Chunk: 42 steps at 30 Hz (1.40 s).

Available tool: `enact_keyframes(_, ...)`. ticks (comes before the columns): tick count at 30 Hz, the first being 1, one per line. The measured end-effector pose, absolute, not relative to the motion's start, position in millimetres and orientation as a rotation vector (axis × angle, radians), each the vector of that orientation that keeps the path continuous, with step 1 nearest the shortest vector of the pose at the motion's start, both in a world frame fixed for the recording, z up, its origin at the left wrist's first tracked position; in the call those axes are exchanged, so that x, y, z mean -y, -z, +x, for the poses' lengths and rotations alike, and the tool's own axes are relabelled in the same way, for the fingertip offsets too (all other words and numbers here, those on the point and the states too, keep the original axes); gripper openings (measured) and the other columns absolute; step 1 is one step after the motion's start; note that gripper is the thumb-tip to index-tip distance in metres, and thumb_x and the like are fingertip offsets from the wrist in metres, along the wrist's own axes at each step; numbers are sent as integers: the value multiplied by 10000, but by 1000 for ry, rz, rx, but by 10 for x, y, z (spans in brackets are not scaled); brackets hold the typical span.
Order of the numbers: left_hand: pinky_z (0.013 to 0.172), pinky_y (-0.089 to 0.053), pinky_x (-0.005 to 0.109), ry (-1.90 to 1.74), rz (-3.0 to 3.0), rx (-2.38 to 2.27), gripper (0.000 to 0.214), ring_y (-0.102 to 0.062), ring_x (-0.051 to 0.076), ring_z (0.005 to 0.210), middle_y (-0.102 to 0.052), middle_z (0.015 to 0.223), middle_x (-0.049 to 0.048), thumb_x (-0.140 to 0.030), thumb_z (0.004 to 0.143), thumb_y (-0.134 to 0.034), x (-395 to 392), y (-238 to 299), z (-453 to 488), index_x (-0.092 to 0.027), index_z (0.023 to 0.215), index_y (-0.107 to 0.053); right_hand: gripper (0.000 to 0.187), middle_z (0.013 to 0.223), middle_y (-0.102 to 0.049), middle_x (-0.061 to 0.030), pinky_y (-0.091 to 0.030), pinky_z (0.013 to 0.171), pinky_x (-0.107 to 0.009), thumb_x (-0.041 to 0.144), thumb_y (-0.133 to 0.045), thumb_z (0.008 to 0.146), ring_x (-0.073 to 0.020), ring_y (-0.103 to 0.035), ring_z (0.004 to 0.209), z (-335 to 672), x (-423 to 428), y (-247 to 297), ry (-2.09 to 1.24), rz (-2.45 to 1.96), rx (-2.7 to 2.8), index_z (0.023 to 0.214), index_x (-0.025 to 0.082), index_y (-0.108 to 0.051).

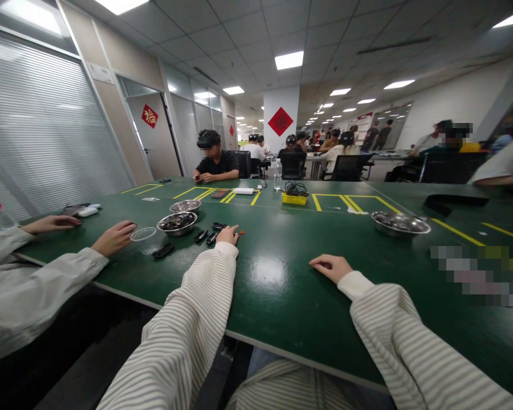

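Observation:
My left hand [228,234] rests on the green table [277,319] beside several small black parts [209,236], its fingers partly spread. Just past its fingertips is a tiny orange-red piece [241,232]; I cannot tell whether they touch. Farther left lies another black part [163,250]. Behind these parts stands a metal bowl [177,230] filled with dark pieces. My right hand [331,267] lies on the table to the right, fingers loosely extended and nothing visible in them.
At left, a co-worker's hand [114,238] is by a clear ring [143,234]. A second bowl [186,205] stands behind the filled one, another bowl [399,228] at right. Farther back are a yellow box [294,199] with black cables and a bottle [277,175]. A person [216,162] sits opposite.

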<state>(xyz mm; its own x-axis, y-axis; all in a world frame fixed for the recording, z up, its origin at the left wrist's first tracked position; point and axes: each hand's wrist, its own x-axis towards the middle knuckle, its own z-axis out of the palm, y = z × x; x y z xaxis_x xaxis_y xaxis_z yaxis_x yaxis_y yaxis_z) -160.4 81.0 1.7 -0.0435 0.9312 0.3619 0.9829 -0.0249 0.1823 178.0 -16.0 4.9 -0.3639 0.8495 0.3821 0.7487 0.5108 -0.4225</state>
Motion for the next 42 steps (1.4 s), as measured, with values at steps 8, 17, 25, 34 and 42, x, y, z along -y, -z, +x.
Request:
enact_keyframes(8,738,-341,274,595,-2039,2024,328,-395,194,910,-483,975,45,-318,685,-475,-810,7,-1593,-224,999,-504,201,738,-615,-19,-426,517,-206,255,-450,670,-79,-495,486,1775,154,-49,-258,-1306,2219,726,183,-628)
enact_keyframes(17,750,-266,363,634,-2212,1862,133,-326,227,925,-557,824,40,-293,676,-500,-832,-77,-1333,-229,727,-605,212,736,-610,-25,-417,518,-205,265,-444,670,-83,-494,505,1787,138,-15,-270,-1275,2224,733,182,-628)
enact_keyframes(25,733,-307,276,971,-2722,1379,129,-393,148,805,-566,712,-5,-226,653,-499,-375,-8,-339,-206,762,-564,248,687,-631,-24,-441,595,-229,311,-464,654,-115,-549,575,1766,128,-40,-493,-1416,1988,791,168,-614)
enact_keyframes(34,691,-343,229,886,-3032,1038,155,-433,124,746,-571,718,-12,-241,641,-511,-113,0,297,-188,782,-545,282,692,-642,-40,-465,625,-233,367,-549,576,-150,-587,635,1842,28,54,-608,-1432,1910,748,154,-618)
enact_keyframes(42,732,-336,283,698,-2709,1377,145,-408,171,847,-542,825,29,-220,657,-491,-250,-110,-124,-188,791,-537,206,628,-641,-20,-473,595,-229,315,-548,591,-136,-591,589,1811,109,-8,-564,-1420,2000,720,177,-628)
